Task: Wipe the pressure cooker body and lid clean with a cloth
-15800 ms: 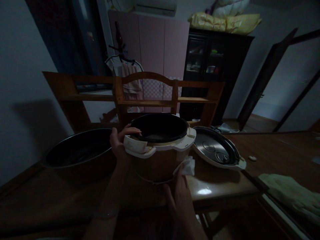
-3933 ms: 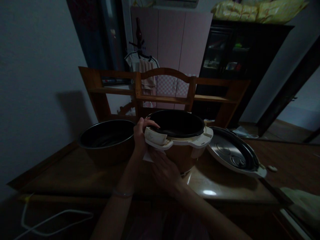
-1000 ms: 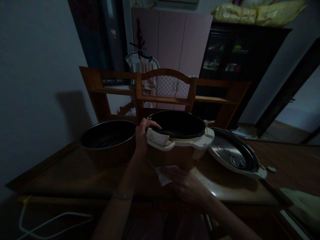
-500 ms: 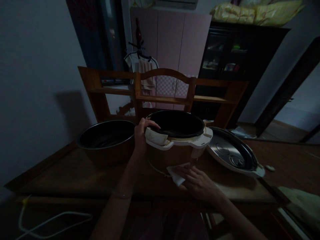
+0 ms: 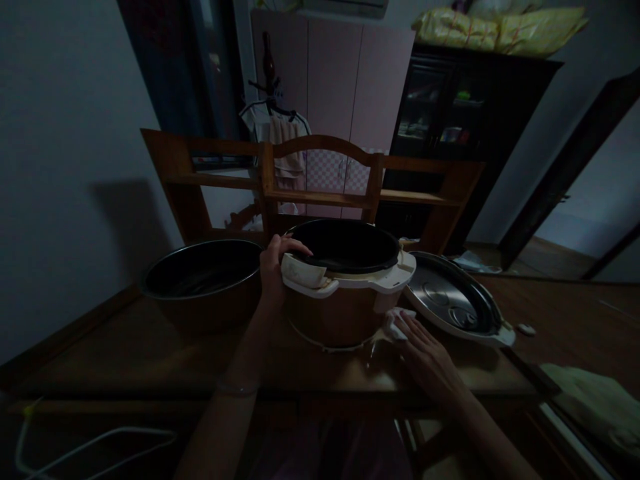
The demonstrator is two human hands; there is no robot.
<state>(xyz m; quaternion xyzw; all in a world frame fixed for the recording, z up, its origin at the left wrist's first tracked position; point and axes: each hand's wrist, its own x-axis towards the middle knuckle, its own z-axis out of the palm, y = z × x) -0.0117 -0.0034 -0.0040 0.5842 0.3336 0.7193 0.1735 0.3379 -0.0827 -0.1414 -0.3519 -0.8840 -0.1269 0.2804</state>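
Left grip (image 5: 275, 267): hooked onto electric cooker (image 5: 337, 313)
Right grip (image 5: 431, 357): pinching white tissue (image 5: 397, 324)
Way to electric cooker: leftward from right grip; standing upright

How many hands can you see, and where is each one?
2. The left hand lies over the left handle of the cooker; the right hand holds a white cloth or tissue beside the cooker's lower right side. No others show.
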